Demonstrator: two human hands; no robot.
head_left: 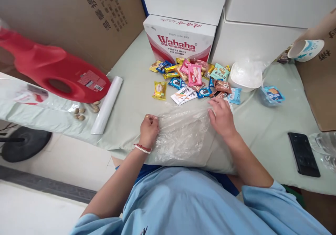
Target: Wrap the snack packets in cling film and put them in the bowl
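A clear, crinkled plastic bag (181, 138) lies flat along the table's front edge, before the person's body. My left hand (149, 128), with a red and white bracelet at the wrist, pinches the bag's upper left corner. At the bag's upper right, my right hand (222, 117) rests with thumb and fingers apart, its fingertips close to the snacks. Just beyond the bag is a heap of small wrapped snacks, among them a pink packet (194, 74), a white packet (183, 95), a brown packet (222, 86) and a light blue packet (235, 96). A yellow packet (159, 90) lies a little apart.
On the left are a red jug (63, 70), a white roll (107, 105) and several nuts (79, 114). A Wahaha box (181, 40) stands behind. To the right are a white bowl (246, 77), a clear tub (270, 96), a paper cup (307, 50) and a phone (303, 154).
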